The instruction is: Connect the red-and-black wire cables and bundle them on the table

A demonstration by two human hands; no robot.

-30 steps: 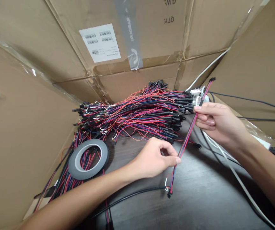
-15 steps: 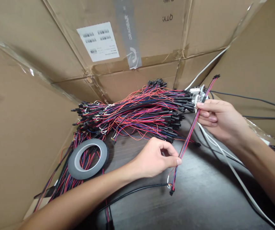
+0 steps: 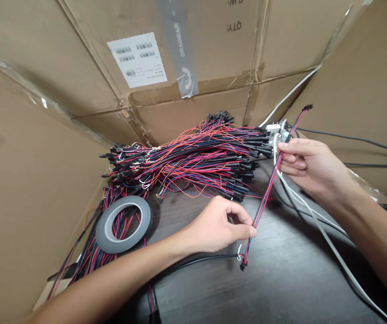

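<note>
Between both hands a red-blue cable (image 3: 270, 182) stretches slantwise: left hand (image 3: 218, 225) pinches its near end, right hand (image 3: 310, 166) grips farther up. Wire pile (image 3: 186, 159) lies behind, tape roll (image 3: 124, 223) left on the worktop (image 3: 281, 279).

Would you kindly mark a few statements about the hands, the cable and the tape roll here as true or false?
1. Both hands pinch one red, blue and black wire cable. True.
2. The grey roll of tape sits on the right hand. False: it lies on the dark table, left of the left hand.
3. The big pile of red and black wire cables lies in front of brown cardboard boxes. True.
4. The held cable lies flat on the table. False: it slants up through the air.
</note>
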